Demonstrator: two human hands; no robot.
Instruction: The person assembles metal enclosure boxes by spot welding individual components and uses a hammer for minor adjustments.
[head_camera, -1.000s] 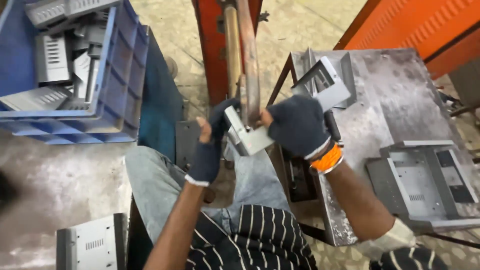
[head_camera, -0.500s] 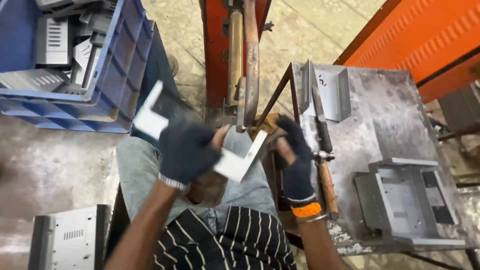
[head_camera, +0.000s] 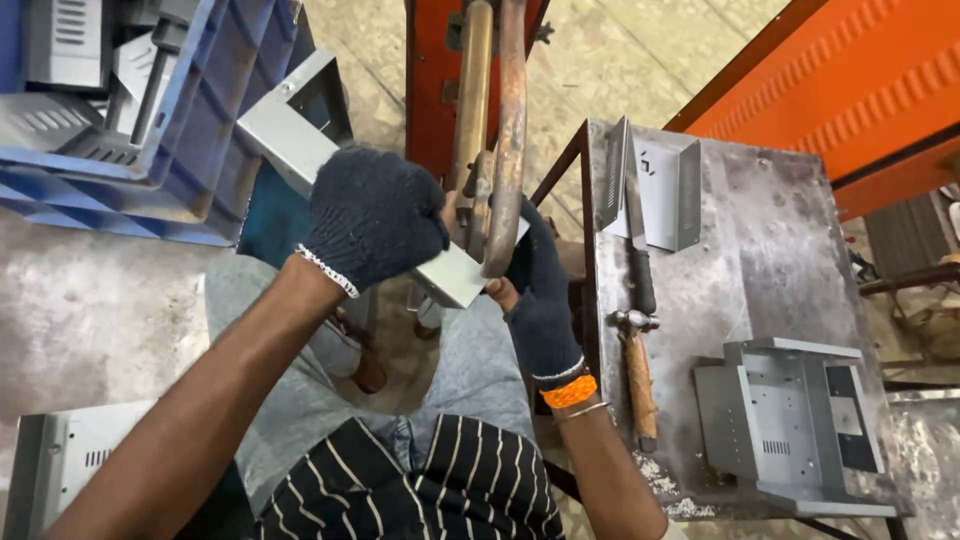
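A grey steel table (head_camera: 790, 250) carries a folded bracket (head_camera: 665, 190) at its far left corner; a hammer (head_camera: 635, 370) along its left edge; a perforated chassis (head_camera: 790, 425) near its front edge.

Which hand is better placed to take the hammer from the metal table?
Probably the right hand: it holds the sheet-metal bracket beside the table, close to the hammer. The left hand is farther away.

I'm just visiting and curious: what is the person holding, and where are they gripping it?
Both gloved hands hold one grey sheet-metal bracket: the left hand around its middle, the right hand at its lower end by the welder arms.
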